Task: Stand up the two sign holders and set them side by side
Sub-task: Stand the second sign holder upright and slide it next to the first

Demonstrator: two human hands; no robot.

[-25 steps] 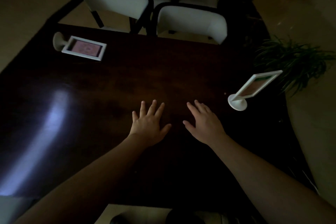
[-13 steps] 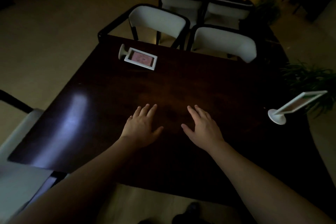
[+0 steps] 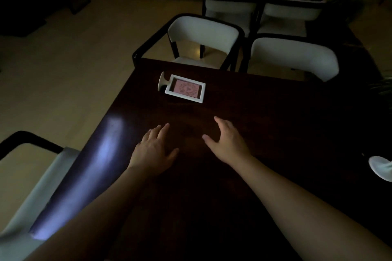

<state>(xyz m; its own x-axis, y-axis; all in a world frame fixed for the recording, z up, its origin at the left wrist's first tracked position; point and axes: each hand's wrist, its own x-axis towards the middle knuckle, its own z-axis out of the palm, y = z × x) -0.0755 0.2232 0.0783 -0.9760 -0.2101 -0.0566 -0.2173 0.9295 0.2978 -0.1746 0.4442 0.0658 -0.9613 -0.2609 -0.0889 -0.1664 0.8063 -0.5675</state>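
Observation:
A white sign holder (image 3: 185,88) with a pink card lies flat near the far left corner of the dark wooden table (image 3: 275,116), its round base pointing left. Only the round white base of the second sign holder (image 3: 380,168) shows at the right edge of the view; its frame is cut off. My left hand (image 3: 153,151) rests palm down on the table with fingers spread. My right hand (image 3: 228,141) is beside it, lifted slightly, fingers apart and empty. Both hands are well short of the lying holder.
Two white chairs with dark frames (image 3: 203,38) (image 3: 294,57) stand at the table's far side, with more chairs behind them. Another chair (image 3: 36,178) sits at the left edge. A plant (image 3: 381,87) shows at the right.
The view has swung left and up, so the right sign holder has slid nearly out of frame. My right hand has lifted and tilted a little; the left hand stays on the table.

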